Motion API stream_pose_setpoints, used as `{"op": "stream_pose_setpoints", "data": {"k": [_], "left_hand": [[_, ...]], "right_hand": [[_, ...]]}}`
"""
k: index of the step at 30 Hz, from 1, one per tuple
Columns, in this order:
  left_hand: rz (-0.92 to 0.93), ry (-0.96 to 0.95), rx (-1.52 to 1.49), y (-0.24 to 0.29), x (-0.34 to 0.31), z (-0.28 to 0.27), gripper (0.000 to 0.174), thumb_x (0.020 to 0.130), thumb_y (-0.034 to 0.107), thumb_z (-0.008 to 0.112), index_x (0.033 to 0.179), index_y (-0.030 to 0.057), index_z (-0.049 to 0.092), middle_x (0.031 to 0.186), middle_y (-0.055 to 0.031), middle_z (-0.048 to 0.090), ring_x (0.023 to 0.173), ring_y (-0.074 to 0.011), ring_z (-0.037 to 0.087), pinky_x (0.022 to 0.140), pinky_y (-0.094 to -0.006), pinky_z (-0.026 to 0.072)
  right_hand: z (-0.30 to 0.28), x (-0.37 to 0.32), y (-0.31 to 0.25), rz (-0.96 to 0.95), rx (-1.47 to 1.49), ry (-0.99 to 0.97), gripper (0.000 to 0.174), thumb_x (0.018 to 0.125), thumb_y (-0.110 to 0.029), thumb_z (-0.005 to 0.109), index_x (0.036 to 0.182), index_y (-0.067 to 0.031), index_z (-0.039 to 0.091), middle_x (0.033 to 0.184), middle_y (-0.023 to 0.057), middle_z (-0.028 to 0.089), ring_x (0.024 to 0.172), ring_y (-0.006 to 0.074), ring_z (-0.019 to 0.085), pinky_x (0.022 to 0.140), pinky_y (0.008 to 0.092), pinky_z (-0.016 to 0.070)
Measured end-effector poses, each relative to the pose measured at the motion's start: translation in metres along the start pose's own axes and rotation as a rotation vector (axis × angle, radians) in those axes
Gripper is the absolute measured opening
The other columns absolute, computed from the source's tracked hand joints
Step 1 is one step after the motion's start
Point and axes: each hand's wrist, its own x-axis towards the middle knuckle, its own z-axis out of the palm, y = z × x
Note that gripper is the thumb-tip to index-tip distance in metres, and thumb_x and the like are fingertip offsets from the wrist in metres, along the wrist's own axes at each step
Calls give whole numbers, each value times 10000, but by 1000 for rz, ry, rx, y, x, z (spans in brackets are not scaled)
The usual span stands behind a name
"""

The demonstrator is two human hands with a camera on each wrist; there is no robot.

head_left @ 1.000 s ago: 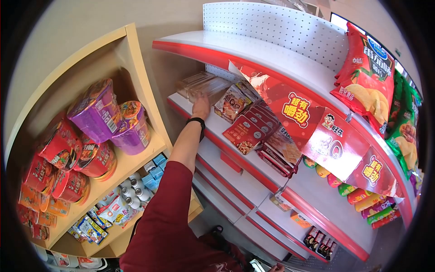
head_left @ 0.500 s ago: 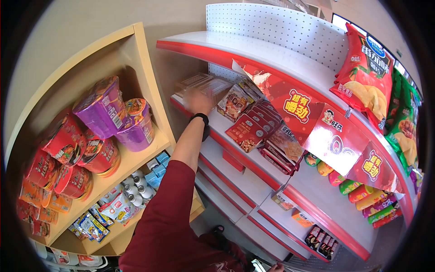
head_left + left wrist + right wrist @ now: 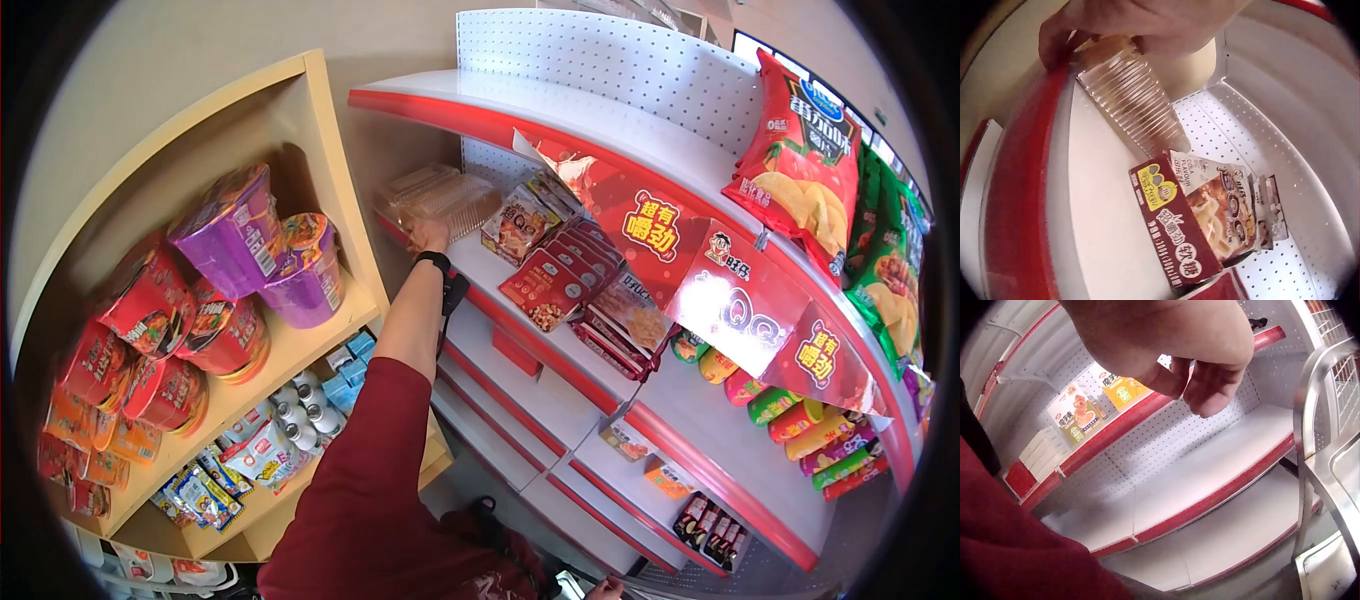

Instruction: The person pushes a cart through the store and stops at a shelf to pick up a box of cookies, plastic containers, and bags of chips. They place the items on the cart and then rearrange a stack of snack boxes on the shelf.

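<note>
My left hand [image 3: 430,237] is at the left end of a white shelf, on a clear ribbed plastic box [image 3: 462,202]. In the left wrist view the fingers of that hand [image 3: 1147,25] bend over the near end of the box [image 3: 1138,103]. Beside the box stands a display carton of QQ gummy candy packs [image 3: 522,222], whose dark red front [image 3: 1169,234] faces out. My right hand [image 3: 1200,359] hangs low at my side, its fingers loosely curled and holding nothing. Only a little of it shows at the bottom of the head view.
Red snack boxes [image 3: 545,288] line the same shelf. A red printed banner [image 3: 655,235] hangs over its right part. At the left, a wooden shelf [image 3: 325,150] bears purple noodle tubs [image 3: 225,230] and red ones. A metal chair frame [image 3: 1313,450] stands near my right hand.
My left hand moved a little left and down toward the shelf's front edge, blurred half a second ago. The plastic box has turned slightly and come forward. The head view shifted slightly.
</note>
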Motion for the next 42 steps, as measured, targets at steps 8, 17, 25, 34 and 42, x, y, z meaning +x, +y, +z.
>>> {"op": "stream_pose_setpoints", "data": {"k": [8, 17, 25, 34, 42], "left_hand": [[-29, -106, -97, -1, 18, -10, 656, 886, 240, 641, 1425, -4, 356, 1378, -241, 545, 1308, -406, 510, 1117, -514, 352], [603, -61, 474, 9, -69, -53, 338, 985, 259, 469, 1285, 218, 619, 1344, -128, 585, 1248, -359, 544, 1042, -554, 402], [767, -6, 303, -8, -84, -50, 273, 923, 257, 631, 1142, 98, 666, 1203, -175, 658, 1080, -400, 657, 925, -518, 523], [733, 111, 307, 11, -77, -58, 223, 910, 214, 620, 1089, 88, 664, 959, -237, 711, 936, -431, 694, 826, -526, 555], [772, 185, 126, 31, -107, -86, 239, 891, 225, 664, 1098, 107, 654, 1002, -185, 721, 954, -418, 688, 817, -526, 541]], "right_hand": [[21, 3, 13, -3, 21, 21, 222, 863, -99, 638, 1017, 59, 660, 1005, 237, 671, 900, 348, 652, 832, 427, 517], [6, -19, 13, 23, 104, 16, 230, 871, -94, 619, 1039, 61, 652, 992, 245, 683, 930, 376, 651, 876, 432, 505], [0, -21, 30, 13, 47, -6, 266, 862, -100, 619, 1076, 58, 638, 992, 244, 688, 904, 369, 655, 851, 425, 513], [-1, -10, 31, -80, -25, 0, 181, 889, -78, 621, 1020, 43, 650, 965, 225, 701, 855, 341, 671, 791, 410, 529], [36, 15, 48, -63, 135, -14, 261, 828, -30, 577, 1073, 40, 631, 881, 179, 651, 760, 282, 627, 707, 385, 505]]}}
